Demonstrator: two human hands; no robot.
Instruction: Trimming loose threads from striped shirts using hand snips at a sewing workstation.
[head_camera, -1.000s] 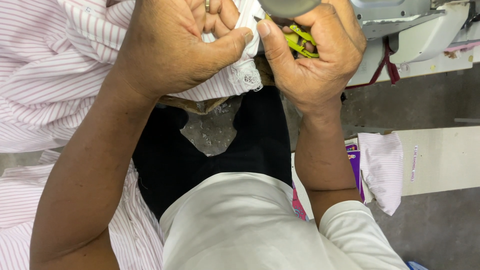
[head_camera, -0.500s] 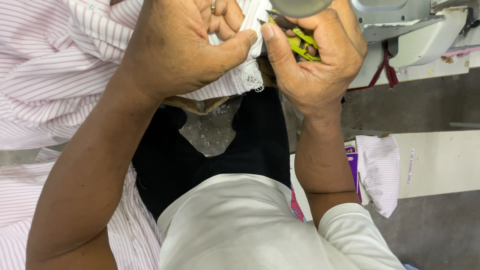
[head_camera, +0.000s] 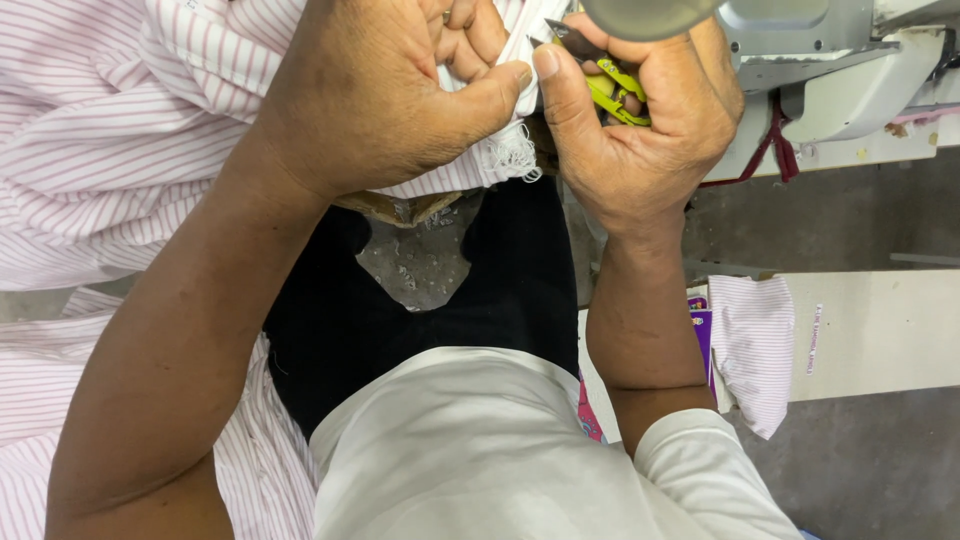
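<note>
My left hand (head_camera: 385, 95) pinches the edge of a pink-and-white striped fabric piece (head_camera: 130, 130), thumb pressed on a frayed white seam (head_camera: 510, 155). My right hand (head_camera: 640, 130) grips small yellow-green thread snips (head_camera: 612, 92), their dark metal tips (head_camera: 558, 35) pointing left at the fabric edge between the two thumbs. Both hands are close together at the top of the view, above my lap in dark trousers (head_camera: 440, 290).
A grey-white sewing machine (head_camera: 840, 70) stands at the upper right with a red thread hanging. A small striped fabric piece (head_camera: 755, 345) lies on a pale board (head_camera: 880, 330) at the right. More striped fabric drapes at the left.
Both hands have shifted slightly upward and the snips' tips sit closer to the fabric edge. Grips are unchanged.
</note>
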